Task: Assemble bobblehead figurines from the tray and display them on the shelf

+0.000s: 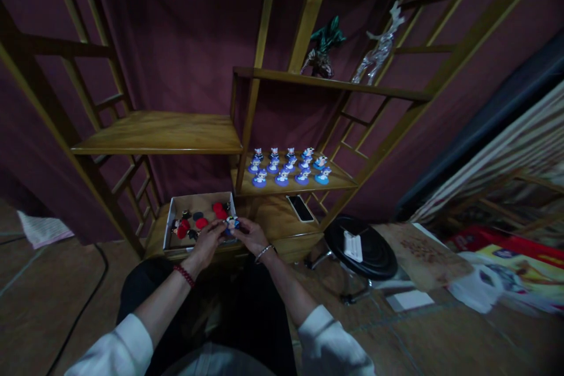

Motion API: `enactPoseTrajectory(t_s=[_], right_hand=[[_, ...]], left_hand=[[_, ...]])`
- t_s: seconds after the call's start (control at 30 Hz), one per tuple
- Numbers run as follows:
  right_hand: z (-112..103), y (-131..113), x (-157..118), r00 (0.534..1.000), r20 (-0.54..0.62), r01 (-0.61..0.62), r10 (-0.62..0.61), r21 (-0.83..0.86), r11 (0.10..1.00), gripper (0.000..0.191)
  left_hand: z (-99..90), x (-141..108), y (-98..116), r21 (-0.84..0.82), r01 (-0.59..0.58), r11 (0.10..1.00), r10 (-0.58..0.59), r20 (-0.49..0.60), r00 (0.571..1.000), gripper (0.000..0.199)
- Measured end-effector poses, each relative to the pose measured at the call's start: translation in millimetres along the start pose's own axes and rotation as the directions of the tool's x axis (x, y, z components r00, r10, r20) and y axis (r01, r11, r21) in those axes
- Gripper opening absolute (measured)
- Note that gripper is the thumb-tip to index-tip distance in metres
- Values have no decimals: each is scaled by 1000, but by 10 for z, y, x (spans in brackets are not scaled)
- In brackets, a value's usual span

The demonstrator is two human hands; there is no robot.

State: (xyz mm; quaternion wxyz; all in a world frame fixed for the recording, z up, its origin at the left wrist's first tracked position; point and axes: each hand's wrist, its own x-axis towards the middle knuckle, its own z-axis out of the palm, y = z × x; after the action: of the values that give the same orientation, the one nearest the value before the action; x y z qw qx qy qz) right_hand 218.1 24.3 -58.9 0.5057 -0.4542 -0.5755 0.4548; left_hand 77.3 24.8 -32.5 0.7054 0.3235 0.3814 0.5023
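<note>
A small blue and white figurine (232, 224) is held between both hands over the right side of an open cardboard box (166, 229). My left hand (208, 243), with a red bead bracelet at the wrist, pinches its left side. On its other side are the closed fingers of my right hand (253, 237), which wears a light bracelet. Red and black figurines (181, 228) lie in the box. Several purple, blue and white figurines (282, 176) stand in rows on the small shelf (343, 181) to the right.
A phone (300, 208) lies on the lower board right of the box. Above are a bare wooden shelf (163, 131), a green statuette (326, 47) and a silver statuette (379, 50). A round black stool (374, 252) and plastic bags (478, 288) are at the right.
</note>
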Motion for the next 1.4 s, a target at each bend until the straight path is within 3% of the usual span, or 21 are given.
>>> enactPoseTrajectory(t_s=[0.23,0.6,1.0,1.4], right_hand=[[-144,-20,-69,995,-97,-34,29,-51,998,30],[-411,-112,-205,989,-150,-2,-4,-37,999,25],[-869,-259,-430,981,-179,55,-77,-124,991,23],[-1458,-283,-697,960,-267,69,-79,-45,997,43]], left_hand=[[138,-37,-75,-44,27,999,-25,52,998,22],[354,10,-188,246,-32,969,11,85,996,36],[872,-16,-271,252,-22,967,-20,160,987,30],[1438,103,-532,290,-9,957,-86,312,946,28]])
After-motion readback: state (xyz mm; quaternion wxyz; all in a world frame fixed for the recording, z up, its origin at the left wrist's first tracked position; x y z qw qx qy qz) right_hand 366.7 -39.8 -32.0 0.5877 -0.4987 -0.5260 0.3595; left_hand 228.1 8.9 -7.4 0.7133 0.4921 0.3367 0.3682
